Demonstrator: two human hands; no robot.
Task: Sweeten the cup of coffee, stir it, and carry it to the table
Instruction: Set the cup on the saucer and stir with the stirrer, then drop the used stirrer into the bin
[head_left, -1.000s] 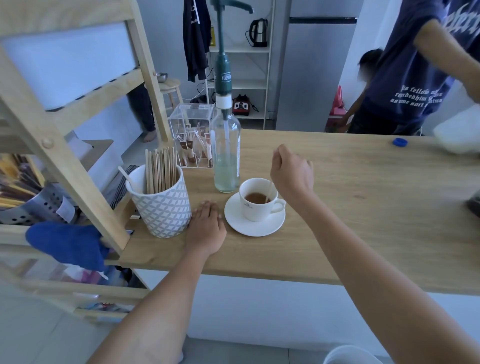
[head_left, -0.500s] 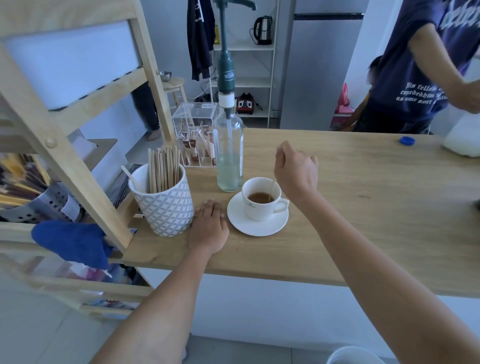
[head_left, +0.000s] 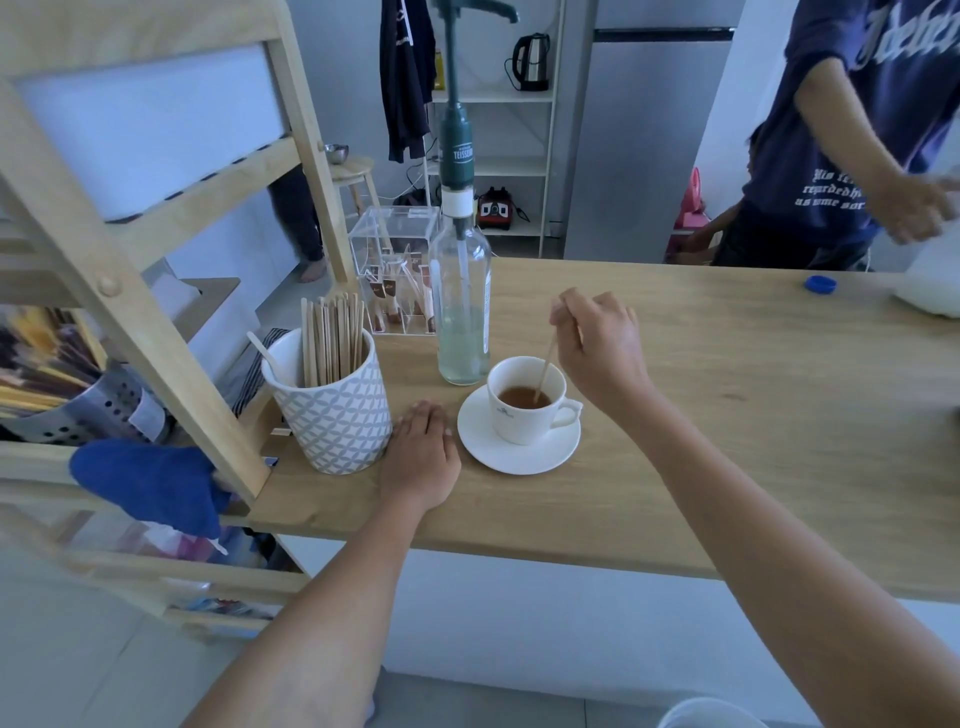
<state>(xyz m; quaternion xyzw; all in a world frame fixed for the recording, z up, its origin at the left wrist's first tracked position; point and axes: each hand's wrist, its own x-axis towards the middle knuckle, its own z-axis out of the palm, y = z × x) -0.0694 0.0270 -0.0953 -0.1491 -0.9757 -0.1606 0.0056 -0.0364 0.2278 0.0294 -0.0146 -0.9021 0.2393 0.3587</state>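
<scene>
White cup (head_left: 524, 410) and saucer (head_left: 518, 457), brown coffee (head_left: 523, 398). Left of my cup, a grey-white patterned mug (head_left: 332, 415). Behind it, a green-topped clear bottle (head_left: 462, 306). Pale wood counter (head_left: 727, 395).

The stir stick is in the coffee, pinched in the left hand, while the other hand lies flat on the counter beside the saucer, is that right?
Not quite. The head view shows the right hand pinching the stir stick in the coffee; the left hand lies flat on the counter beside the saucer.
</scene>
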